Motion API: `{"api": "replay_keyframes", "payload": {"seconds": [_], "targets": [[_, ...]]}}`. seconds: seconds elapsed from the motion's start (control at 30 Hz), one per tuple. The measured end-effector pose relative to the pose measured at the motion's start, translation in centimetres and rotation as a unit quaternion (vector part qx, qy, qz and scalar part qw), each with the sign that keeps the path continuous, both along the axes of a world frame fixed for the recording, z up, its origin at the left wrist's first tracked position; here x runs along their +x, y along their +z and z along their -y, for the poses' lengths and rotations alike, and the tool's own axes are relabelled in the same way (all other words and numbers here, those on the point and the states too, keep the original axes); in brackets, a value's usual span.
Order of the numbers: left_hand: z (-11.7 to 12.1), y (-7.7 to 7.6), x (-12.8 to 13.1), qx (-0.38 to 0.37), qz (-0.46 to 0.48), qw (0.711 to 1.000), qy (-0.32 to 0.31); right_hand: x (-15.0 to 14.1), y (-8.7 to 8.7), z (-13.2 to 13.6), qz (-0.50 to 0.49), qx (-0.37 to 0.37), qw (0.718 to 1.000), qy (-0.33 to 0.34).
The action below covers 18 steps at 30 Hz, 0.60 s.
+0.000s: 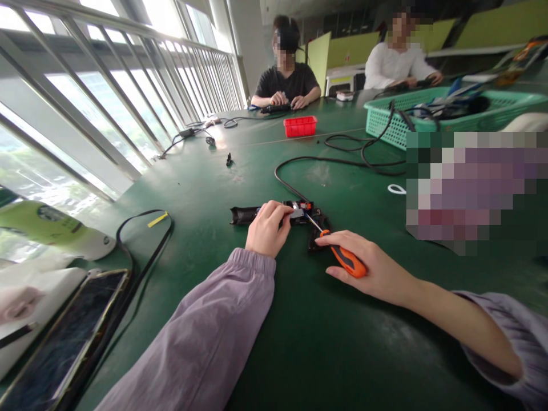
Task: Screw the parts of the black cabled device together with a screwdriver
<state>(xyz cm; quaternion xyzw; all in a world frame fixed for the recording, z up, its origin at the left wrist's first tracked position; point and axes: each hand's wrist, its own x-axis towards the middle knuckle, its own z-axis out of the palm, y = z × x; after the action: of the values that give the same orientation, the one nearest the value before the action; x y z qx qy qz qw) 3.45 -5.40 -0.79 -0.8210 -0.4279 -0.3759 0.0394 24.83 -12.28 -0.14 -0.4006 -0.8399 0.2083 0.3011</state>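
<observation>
A black pistol-shaped corded tool (240, 215) lies on the green table with its inner parts partly exposed. My left hand (268, 228) rests over its barrel, thumb and fingertips closed on a small grey flat piece (296, 213) at the tool's middle. The fingers hide part of the barrel. My right hand (371, 264) holds a screwdriver (347, 261) with an orange and black handle. The screwdriver's thin shaft points up and left, its tip in among the inner parts near the grey piece. Whether the tip touches a screw is too small to tell.
A black cable (325, 158) runs from the tool toward a green basket (385, 123) of tools. Ahead stands a red bin (300, 127); nearby lies a small black part (229, 160). At left are a phone (64, 342), strap (169, 228) and green bottle (51, 228). Two people sit opposite.
</observation>
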Motion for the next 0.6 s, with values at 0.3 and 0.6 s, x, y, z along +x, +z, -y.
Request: {"api": "replay_keyframes", "payload": {"seconds": [0.3,0.6], "targets": [[-0.09,-0.25,-0.01,0.038,-0.042,0.998,0.021,-0.03,0.11,-0.03,0.01,0.005,1.0,-0.002],[-0.8,-0.37,0.77,0.067,-0.084,0.993,0.046,0.04,-0.07,-0.11,0.012,-0.002,1.0,0.005]]}}
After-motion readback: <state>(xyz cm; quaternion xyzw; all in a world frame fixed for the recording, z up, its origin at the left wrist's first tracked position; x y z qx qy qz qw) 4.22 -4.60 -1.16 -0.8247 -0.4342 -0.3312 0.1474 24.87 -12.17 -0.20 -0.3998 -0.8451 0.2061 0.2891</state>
